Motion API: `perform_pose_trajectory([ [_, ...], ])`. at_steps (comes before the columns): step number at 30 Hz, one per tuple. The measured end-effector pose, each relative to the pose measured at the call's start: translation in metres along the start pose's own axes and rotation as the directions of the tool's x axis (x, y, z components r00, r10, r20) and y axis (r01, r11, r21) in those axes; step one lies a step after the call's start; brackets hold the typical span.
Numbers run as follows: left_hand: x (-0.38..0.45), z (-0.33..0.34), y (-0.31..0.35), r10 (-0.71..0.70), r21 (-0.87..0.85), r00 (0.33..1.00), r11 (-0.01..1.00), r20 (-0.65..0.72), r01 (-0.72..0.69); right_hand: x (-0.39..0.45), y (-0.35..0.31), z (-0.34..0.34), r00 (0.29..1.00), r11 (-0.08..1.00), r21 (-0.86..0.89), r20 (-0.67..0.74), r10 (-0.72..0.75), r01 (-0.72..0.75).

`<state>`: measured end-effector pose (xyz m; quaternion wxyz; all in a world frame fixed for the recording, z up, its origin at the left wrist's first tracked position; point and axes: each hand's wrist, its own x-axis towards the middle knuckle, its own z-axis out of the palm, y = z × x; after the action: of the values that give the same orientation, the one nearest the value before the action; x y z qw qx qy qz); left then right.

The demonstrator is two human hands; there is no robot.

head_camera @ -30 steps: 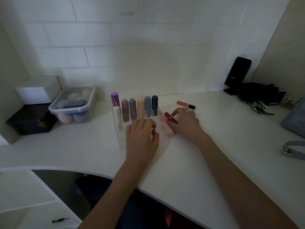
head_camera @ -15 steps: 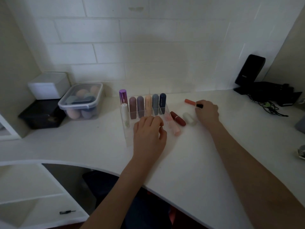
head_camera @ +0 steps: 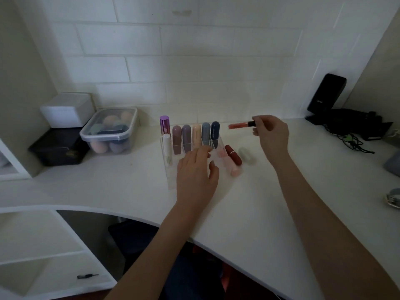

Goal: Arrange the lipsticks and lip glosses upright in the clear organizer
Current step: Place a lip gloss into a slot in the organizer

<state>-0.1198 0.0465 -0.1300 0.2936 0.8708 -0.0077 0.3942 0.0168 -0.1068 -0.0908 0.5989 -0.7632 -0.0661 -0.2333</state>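
The clear organizer (head_camera: 171,178) stands on the white counter with several lipsticks upright in its back row, among them a purple tube (head_camera: 164,124) and a dark blue one (head_camera: 215,132); a white tube (head_camera: 167,146) stands in front at the left. My left hand (head_camera: 197,176) rests flat on top of the organizer, fingers spread. My right hand (head_camera: 271,135) holds an orange lip gloss (head_camera: 238,126) by its black cap, lifted and lying sideways above the counter. A dark red lipstick (head_camera: 233,155), a pale pink one (head_camera: 230,165) and a pale green one (head_camera: 245,155) lie to the right of the organizer.
A lidded clear box of makeup sponges (head_camera: 110,131) sits at the left, beside a white box (head_camera: 68,109) stacked on a black box (head_camera: 58,148). A black stand and cables (head_camera: 346,124) fill the right back corner. A strap buckle (head_camera: 392,198) lies at the right edge.
My right hand left the lipsticks beside the organizer, reached back to the orange lip gloss, gripped its cap and lifted it off the counter. My left hand stayed on the organizer.
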Motion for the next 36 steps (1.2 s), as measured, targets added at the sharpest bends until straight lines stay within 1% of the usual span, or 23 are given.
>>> perform_pose_trajectory([
  [2,0.001,-0.002,0.002,-0.034,-0.058,0.999,0.998,-0.013,0.034,-0.009,-0.015,0.002,0.994,0.991,0.131,0.105,-0.006,-0.008],
  [4,0.001,-0.006,0.004,-0.064,-0.115,0.998,0.991,-0.021,0.061,-0.019,-0.028,0.005,0.981,0.987,0.164,0.19,-0.028,-0.004],
  [8,0.0,-0.01,0.004,-0.097,-0.185,0.995,0.978,0.012,0.098,-0.037,-0.041,0.01,0.928,0.988,0.156,0.369,-0.05,-0.009],
  [11,0.0,-0.012,0.004,-0.058,-0.207,0.998,0.977,-0.022,0.052,-0.047,-0.046,0.015,0.901,0.994,0.111,0.43,-0.053,0.005],
  [14,-0.001,-0.017,0.006,-0.067,-0.254,0.997,0.966,-0.045,0.054,-0.053,-0.051,0.017,0.906,0.989,0.15,0.421,-0.055,-0.01],
  [18,-0.003,-0.018,0.004,-0.075,-0.234,0.997,0.97,-0.022,0.067,-0.057,-0.055,0.021,0.916,0.978,0.204,0.399,-0.044,-0.042],
  [25,-0.002,-0.023,0.002,-0.178,-0.341,0.98,0.93,-0.095,0.136,-0.058,-0.055,0.022,0.877,0.943,0.306,0.48,-0.031,-0.134],
  [27,-0.002,-0.025,0.003,-0.207,-0.347,0.974,0.924,-0.095,0.163,-0.06,-0.058,0.026,0.892,0.94,0.322,0.448,-0.048,-0.111],
  [29,-0.003,-0.026,0.004,-0.245,-0.252,0.961,0.945,-0.127,0.208,-0.061,-0.066,0.033,0.923,0.936,0.347,0.375,-0.079,-0.061],
  [31,-0.005,-0.029,0.006,-0.265,-0.131,0.932,0.962,-0.247,0.239,-0.062,-0.076,0.042,0.94,0.929,0.37,0.316,-0.126,0.0],
  [32,-0.006,-0.031,0.007,-0.278,-0.12,0.908,0.96,-0.313,0.253,-0.063,-0.08,0.047,0.943,0.927,0.374,0.296,-0.153,0.033],
  [34,-0.006,-0.036,0.005,-0.356,-0.182,0.845,0.934,-0.4,0.307,-0.066,-0.085,0.058,0.941,0.927,0.364,0.277,-0.195,0.085],
  [36,-0.004,-0.038,-0.002,-0.484,-0.285,0.767,0.873,-0.42,0.394,-0.07,-0.086,0.068,0.933,0.937,0.324,0.281,-0.224,0.127],
])
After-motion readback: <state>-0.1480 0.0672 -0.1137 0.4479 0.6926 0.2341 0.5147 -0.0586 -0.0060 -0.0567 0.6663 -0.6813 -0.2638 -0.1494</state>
